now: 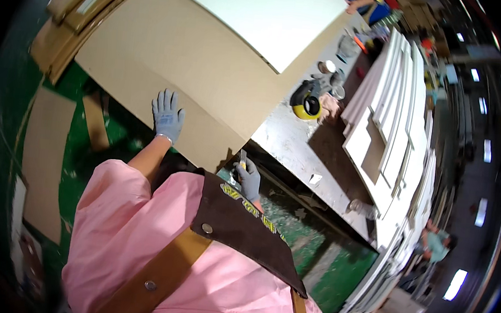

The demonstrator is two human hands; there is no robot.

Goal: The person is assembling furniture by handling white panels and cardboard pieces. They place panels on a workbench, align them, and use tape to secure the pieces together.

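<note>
- Gripped in the gloved right hand [249,179], fingers curled shut around it, is a small tool [242,159] with a yellowish handle; its tip points up at the near edge of the brown board [169,58], its long axis roughly upright in the picture.
- Left hand [167,116], also gloved, lies flat and open on the board with fingers spread, holding nothing, to the left of the tool and above it.
- Board runs long from the near corner beside the tool up and away to the left; a white panel [270,16] lies on its far part.
- Beyond the tool to the right, small tins [330,72] stand on the metal bench [300,143] near a yellow tape roll [308,106]; their contents cannot be made out.
</note>
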